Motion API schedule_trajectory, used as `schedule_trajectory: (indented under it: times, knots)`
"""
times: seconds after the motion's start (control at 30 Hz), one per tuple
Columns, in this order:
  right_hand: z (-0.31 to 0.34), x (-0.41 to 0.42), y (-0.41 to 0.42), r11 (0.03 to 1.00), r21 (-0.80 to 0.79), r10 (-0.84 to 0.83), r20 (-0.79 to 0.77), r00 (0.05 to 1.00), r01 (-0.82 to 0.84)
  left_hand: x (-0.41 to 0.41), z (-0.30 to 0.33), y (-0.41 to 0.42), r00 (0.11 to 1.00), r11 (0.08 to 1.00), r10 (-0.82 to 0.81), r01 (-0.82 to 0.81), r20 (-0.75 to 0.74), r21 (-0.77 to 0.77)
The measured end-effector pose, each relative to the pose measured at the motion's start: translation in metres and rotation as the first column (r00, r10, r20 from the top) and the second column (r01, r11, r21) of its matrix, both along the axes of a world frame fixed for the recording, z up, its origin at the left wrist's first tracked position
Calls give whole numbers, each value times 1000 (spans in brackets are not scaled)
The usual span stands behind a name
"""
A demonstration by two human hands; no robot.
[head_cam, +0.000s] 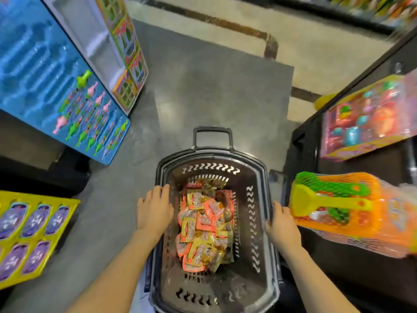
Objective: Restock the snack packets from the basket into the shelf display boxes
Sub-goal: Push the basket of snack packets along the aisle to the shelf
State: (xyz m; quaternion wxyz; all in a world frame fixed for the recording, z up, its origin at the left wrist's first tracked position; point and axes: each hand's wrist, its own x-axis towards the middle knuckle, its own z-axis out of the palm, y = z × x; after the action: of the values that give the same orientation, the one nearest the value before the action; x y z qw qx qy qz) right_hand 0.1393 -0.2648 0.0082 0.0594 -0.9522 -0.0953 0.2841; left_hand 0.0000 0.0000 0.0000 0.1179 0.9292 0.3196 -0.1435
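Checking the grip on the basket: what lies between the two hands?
In the head view, snack packets heaped in the basket lie between the left hand and right hand.

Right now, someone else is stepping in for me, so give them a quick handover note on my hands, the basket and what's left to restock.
Left hand: rests on the basket's left rim, holding no packet.
Right hand: grips the basket's right rim, holding no packet.
Basket: dark plastic, on the floor between the toy shelves, handle at the far end.
Snack packets: a loose orange and yellow pile in the basket's bottom.
Done: nothing visibly shelved; no snack display box is in view.
Left: get the basket to the display boxes, then move all packets over.
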Motion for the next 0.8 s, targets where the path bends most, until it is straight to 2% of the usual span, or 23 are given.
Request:
schedule_trajectory:
  times: [0.13, 0.3, 0.53, 0.67, 0.8]
  knots:
    - [-53, -4, -10, 988, -89, -127, -3, 992, 126, -19, -53, -9, 995, 997, 82, -82, -51, -12]
    - [-94, -16, -25, 985, -91, -146, -3, 989, 145, -43, -100, -15, 975, 975, 211, -215, -71, -58]
    - [-111, -23, -31, 979, 18, -206, 89, 974, 205, -58, -117, -25, 914, 893, 404, -385, 40, -234]
    - [-112, -24, -31, 955, 134, -275, 77, 958, 264, -57, -119, -23, 886, 862, 451, -401, 110, -309]
    - [-107, -23, -25, 936, 166, -325, 66, 943, 311, -54, -117, -18, 864, 837, 488, -424, 123, -346]
